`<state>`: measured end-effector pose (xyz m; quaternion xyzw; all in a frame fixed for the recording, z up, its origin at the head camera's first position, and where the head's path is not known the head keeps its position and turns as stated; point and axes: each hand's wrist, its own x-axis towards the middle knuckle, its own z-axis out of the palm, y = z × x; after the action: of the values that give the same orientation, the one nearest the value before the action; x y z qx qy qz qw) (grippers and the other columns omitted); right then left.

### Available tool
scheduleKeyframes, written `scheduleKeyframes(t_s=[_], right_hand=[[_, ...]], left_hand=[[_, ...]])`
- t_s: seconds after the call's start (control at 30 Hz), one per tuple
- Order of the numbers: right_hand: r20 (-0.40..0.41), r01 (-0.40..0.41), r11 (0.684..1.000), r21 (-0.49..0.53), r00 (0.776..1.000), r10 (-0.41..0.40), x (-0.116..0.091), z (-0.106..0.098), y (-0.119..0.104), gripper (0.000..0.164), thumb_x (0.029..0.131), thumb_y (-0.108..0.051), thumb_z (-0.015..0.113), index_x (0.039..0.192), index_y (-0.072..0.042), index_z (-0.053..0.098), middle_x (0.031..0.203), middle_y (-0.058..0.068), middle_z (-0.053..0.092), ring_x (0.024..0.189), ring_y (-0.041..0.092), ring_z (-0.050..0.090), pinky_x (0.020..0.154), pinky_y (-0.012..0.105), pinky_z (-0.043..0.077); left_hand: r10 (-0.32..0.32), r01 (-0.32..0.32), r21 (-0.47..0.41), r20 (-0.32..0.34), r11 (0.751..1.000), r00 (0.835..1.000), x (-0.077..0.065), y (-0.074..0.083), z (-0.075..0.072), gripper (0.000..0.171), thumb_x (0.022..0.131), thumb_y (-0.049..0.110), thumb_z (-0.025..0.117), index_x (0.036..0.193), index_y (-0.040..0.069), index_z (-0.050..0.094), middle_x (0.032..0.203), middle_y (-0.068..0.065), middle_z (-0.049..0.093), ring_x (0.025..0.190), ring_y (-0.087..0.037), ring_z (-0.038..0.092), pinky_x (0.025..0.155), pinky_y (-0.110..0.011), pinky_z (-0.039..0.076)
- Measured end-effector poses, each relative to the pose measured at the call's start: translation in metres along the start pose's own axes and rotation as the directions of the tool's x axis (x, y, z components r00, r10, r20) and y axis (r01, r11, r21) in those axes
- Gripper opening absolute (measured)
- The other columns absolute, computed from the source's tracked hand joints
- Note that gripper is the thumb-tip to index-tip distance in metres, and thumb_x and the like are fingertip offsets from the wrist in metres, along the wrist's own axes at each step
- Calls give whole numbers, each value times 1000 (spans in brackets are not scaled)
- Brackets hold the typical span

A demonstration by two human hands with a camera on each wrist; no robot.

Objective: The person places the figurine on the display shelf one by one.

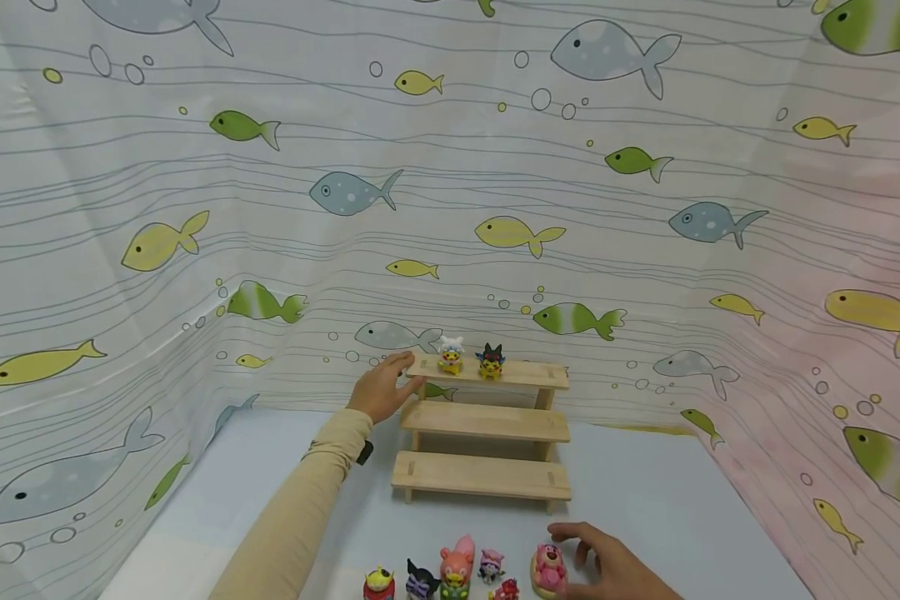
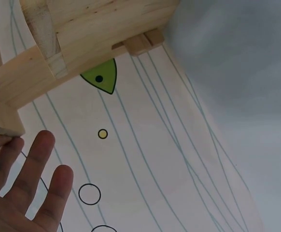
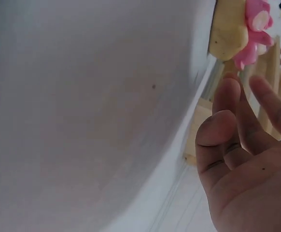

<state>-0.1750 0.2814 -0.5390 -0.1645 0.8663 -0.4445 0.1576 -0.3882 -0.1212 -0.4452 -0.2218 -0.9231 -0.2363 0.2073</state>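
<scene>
My left hand is at the left end of the top step of a three-tier wooden shelf. In the left wrist view, its fingers are extended, one of them right at the shelf's end. On that top step stand a white-capped yellow figurine and a dark-hooded yellow figurine. Loosely bent, my right hand is beside a pink bear figurine on a tan base. The right wrist view has the bear just beyond the fingertips, with nothing held.
A loose group stands in front of the shelf: a green three-eyed figurine, a black-hooded one, a larger pink one, a small pink-capped one and a red one. Fish-print sheeting surrounds the white table.
</scene>
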Motion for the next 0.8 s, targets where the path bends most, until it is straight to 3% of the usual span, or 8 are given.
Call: scheduleKeyframes(t_s=[0.2, 0.43, 0.8], right_hand=[[33, 44, 999, 4, 999, -44, 3, 3, 4, 60, 90, -29, 80, 142, -12, 56, 126, 0, 60, 86, 13, 52, 65, 26, 44], [53, 86, 996, 3, 995, -87, 4, 4, 7, 56, 91, -27, 79, 140, -10, 57, 108, -2, 58, 84, 11, 52, 63, 27, 44], [26, 63, 998, -26, 998, -63, 5, 7, 3, 54, 90, -29, 80, 136, -10, 60, 105, -3, 57, 82, 11, 52, 63, 25, 45]], left_hand=[[-3, 3, -5, 15, 1000, 1000, 1, -3, 3, 58, 100, 43, 64, 143, 3, 58, 150, -10, 52, 113, -29, 67, 90, -49, 56], [-15, 16, -11, 34, 1000, 999, 1, -5, 2, 57, 101, 42, 63, 143, 4, 57, 151, -9, 52, 119, -31, 64, 94, -50, 55], [-15, 16, -22, 28, 1000, 999, 0, -5, 2, 58, 101, 43, 63, 144, 4, 56, 151, -10, 51, 119, -31, 64, 92, -49, 55]])
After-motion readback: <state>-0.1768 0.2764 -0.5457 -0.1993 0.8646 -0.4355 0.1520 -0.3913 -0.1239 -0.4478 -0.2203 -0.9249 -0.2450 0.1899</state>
